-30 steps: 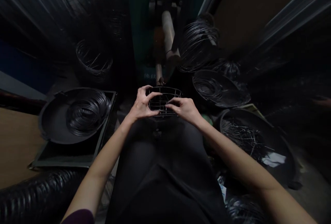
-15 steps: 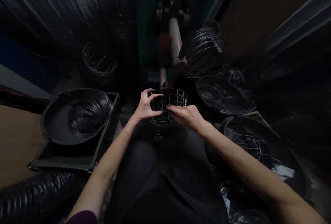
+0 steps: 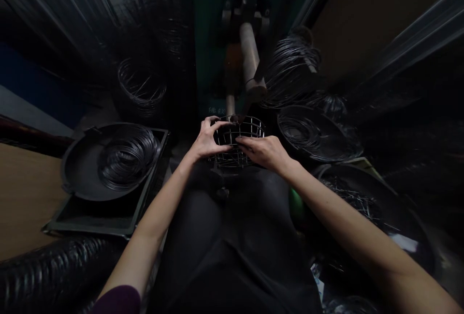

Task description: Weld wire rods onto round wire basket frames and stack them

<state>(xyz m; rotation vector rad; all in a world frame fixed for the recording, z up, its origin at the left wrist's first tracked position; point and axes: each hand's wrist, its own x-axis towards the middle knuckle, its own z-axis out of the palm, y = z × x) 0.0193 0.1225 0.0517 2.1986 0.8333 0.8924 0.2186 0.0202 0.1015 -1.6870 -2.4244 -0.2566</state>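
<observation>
A round wire basket [image 3: 232, 158] sits in front of me, against the end of a machine arm [image 3: 253, 62]. My left hand [image 3: 207, 141] grips its left side, with thumb and fingers on the wires. With fingers pinched together, my right hand [image 3: 263, 153] is at the front wires of the basket, a little right of its middle. Whether a small piece of wire lies between the right fingertips is too dark to tell. Below the machine arm, a thinner rod [image 3: 230, 105] reaches down to the basket's far rim.
On the left, a dark pan [image 3: 81, 173] with wire rings [image 3: 128, 159] rests on a green crate [image 3: 90, 227]. To the right stand another pan of rings [image 3: 300, 132] and a tub with loose wire pieces [image 3: 357, 198]. A wire bundle [image 3: 295, 69] hangs beside the machine.
The basket and both hands sit slightly higher in the view, and the basket appears tipped a little more. Both hands keep their places on it. The whole view has shifted slightly.
</observation>
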